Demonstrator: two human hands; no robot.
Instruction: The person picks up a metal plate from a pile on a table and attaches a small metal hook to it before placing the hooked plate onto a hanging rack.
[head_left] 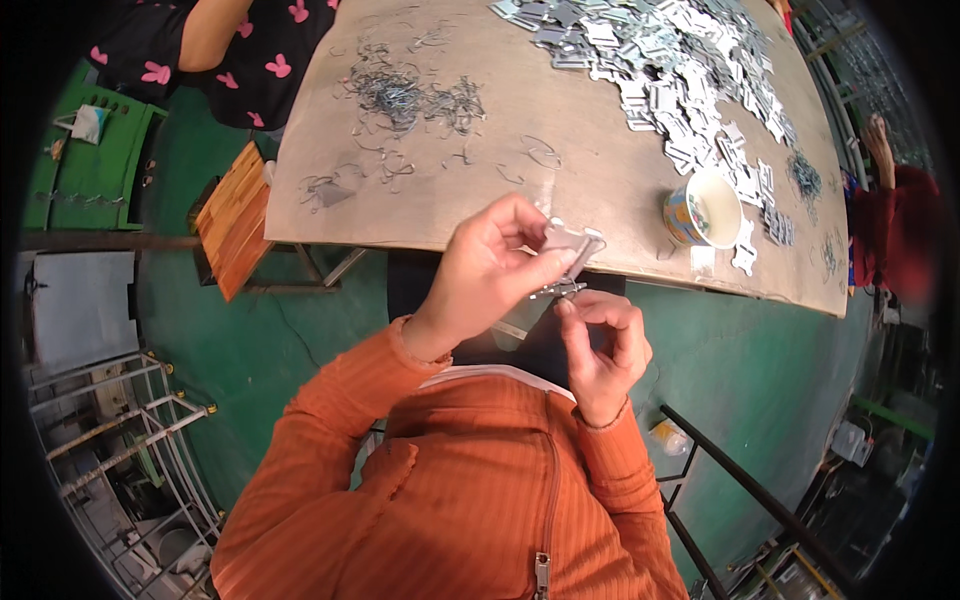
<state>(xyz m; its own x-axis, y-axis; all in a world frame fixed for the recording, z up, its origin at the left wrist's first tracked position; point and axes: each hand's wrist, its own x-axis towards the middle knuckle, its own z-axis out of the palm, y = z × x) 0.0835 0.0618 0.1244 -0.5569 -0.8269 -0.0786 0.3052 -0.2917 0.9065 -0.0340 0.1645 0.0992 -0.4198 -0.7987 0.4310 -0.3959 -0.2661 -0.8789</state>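
Over the near table edge, my left hand point(485, 260) is closed on a small flat silver metal plate point(568, 240) with notched corners. The thumb presses on its face and the fingers are behind it. Just below the plate a small dark metal piece point(560, 289) shows; whether it is joined to the plate I cannot tell. My right hand point(608, 355) is pinched, thumb against fingertip, right at this piece's lower side. What sits between those fingertips is too small to make out.
On the table point(600, 165) lie a big heap of metal plates point(680, 80), a tangle of thin wire pieces point(395, 100) and a paper cup point(715, 210). A wooden stool point(235, 220) stands left. Other people are at the far left point(260, 60) and right point(905, 230).
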